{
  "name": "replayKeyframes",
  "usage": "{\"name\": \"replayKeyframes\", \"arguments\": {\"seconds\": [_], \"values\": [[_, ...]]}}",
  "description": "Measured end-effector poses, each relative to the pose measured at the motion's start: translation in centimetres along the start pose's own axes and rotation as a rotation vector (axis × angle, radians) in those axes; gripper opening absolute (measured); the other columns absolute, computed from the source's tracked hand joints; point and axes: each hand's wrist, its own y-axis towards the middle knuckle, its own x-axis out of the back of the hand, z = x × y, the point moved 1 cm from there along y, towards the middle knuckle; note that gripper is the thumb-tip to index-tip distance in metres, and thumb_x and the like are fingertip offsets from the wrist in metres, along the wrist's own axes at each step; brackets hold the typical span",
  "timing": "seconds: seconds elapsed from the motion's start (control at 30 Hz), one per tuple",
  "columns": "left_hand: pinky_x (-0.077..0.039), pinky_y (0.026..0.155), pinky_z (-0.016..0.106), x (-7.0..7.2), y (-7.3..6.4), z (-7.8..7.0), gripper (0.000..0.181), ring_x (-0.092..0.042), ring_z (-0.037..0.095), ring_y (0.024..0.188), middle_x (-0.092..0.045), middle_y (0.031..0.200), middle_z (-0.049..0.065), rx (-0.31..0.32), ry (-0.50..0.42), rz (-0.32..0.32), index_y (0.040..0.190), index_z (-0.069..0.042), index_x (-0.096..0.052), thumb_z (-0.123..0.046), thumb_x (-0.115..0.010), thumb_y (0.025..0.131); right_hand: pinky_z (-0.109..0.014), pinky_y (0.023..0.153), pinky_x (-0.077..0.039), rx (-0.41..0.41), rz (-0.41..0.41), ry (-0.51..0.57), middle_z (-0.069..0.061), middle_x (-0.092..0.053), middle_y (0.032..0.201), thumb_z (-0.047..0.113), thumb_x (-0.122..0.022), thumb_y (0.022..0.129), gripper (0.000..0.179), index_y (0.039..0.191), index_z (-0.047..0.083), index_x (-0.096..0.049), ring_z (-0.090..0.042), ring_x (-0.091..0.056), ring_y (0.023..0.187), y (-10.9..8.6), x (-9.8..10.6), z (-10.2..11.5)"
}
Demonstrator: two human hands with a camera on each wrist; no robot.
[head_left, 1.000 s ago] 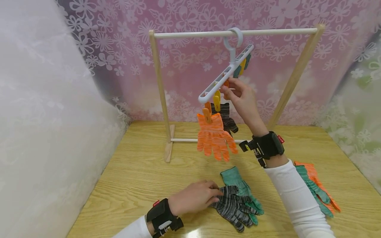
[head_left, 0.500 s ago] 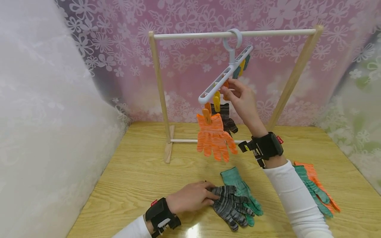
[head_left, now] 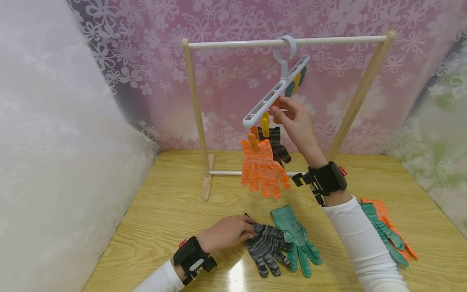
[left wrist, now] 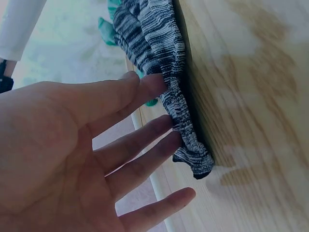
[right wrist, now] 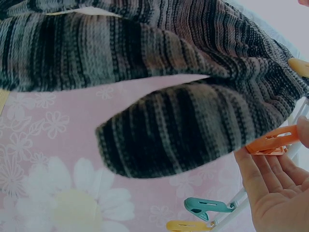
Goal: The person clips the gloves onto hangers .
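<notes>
In the head view my left hand (head_left: pixel 229 233) touches the cuff end of a black-and-grey striped knit glove (head_left: pixel 268 247) lying on the table. The left wrist view shows its fingers (left wrist: pixel 140 164) nearly straight, their tips against the knit. My right hand (head_left: pixel 297 121) pinches an orange clothespin (right wrist: pixel 274 140) under the grey-white hanger (head_left: pixel 270 97). An orange glove (head_left: pixel 260 170) hangs from another orange clothespin (head_left: pixel 253 140) near the hanger's front end. Behind it a dark striped glove (head_left: pixel 275 140) hangs by a yellow clothespin (head_left: pixel 265 125).
A green glove (head_left: pixel 297 239) lies partly against the striped one. Further right, another green glove (head_left: pixel 381 231) overlaps an orange glove (head_left: pixel 379 209). The hanger hooks over the white rail (head_left: pixel 233 43) of a wooden rack (head_left: pixel 197 105). Yellow (right wrist: pixel 188 225) and teal clothespins (right wrist: pixel 208 205) hang at its far half.
My left hand has moved left, dragging the striped glove with it and uncovering more of the green glove. My right hand stays at the orange clothespin.
</notes>
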Motion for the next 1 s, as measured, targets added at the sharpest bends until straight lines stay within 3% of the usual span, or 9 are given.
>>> {"name": "replayKeyframes", "arguments": {"seconds": [0.33, 0.57, 0.77, 1.0], "values": [[-0.054, 0.088, 0.020, 0.2, 0.0, 0.7, 0.008, -0.065, 0.013, 0.117, -0.065, 0.134, 0.003, -0.003, -0.003, -0.019, 0.101, -0.018, -0.077, -0.019, -0.071, 0.096, -0.019, 0.085, -0.056, -0.012, 0.001, 0.023, -0.001, -0.066, 0.119, 0.017, -0.062, 0.103, 0.041, 0.142, 0.004, -0.058, -0.003, -0.067, 0.090, -0.1, 0.0, -0.1], [-0.053, 0.086, 0.019, 0.2, -0.1, 1.0, 0.008, -0.065, 0.011, 0.115, -0.063, 0.137, 0.000, 0.043, 0.005, 0.002, 0.098, -0.020, -0.074, -0.019, -0.078, 0.091, -0.018, 0.085, -0.056, -0.010, 0.004, 0.033, 0.002, -0.065, 0.117, 0.017, -0.061, 0.103, 0.041, 0.142, 0.004, -0.058, -0.004, -0.067, 0.090, 0.0, 0.0, 0.0], [-0.053, 0.081, 0.019, 0.1, -0.2, 1.7, 0.004, -0.066, 0.011, 0.111, -0.064, 0.134, 0.000, 0.055, 0.006, -0.029, 0.093, -0.022, -0.073, -0.018, -0.074, 0.095, -0.019, 0.086, -0.056, -0.008, 0.006, 0.026, -0.002, -0.066, 0.118, 0.018, -0.061, 0.103, 0.041, 0.142, 0.005, -0.058, -0.005, -0.067, 0.089, 0.0, 0.0, 0.0], [-0.055, 0.082, 0.024, 0.1, -0.3, 2.8, 0.011, -0.067, 0.016, 0.108, -0.068, 0.128, 0.000, 0.089, 0.037, -0.078, 0.090, -0.019, -0.070, -0.018, -0.081, 0.088, -0.018, 0.086, -0.056, -0.005, 0.005, 0.026, 0.000, -0.066, 0.116, 0.017, -0.061, 0.103, 0.041, 0.141, 0.004, -0.059, -0.004, -0.067, 0.087, 0.0, -0.1, 0.1]]}}
